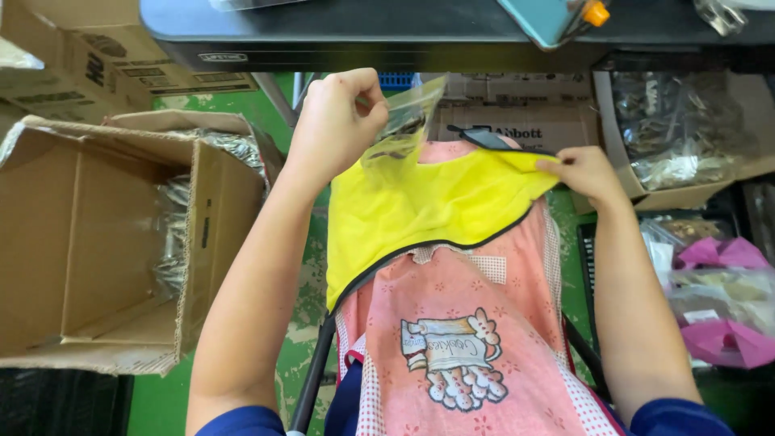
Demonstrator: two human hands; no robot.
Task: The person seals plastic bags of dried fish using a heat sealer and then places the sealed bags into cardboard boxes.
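Note:
My left hand (337, 121) is raised above my lap and pinches a small clear plastic bag (401, 125) holding dark small parts. My right hand (588, 173) grips the upper right edge of a yellow cloth (420, 210) with black trim. The cloth is spread over my lap on top of a pink patterned apron (460, 339). The bag hangs just above the cloth's upper middle. A dark flat object (486, 139) peeks out behind the cloth's top edge.
An open cardboard box (89, 242) with shiny plastic bags inside stands at the left. A box of bagged parts (686, 137) sits at the right, with pink and clear bags (718, 299) below it. A dark table edge (363, 36) runs across the top. The floor is green.

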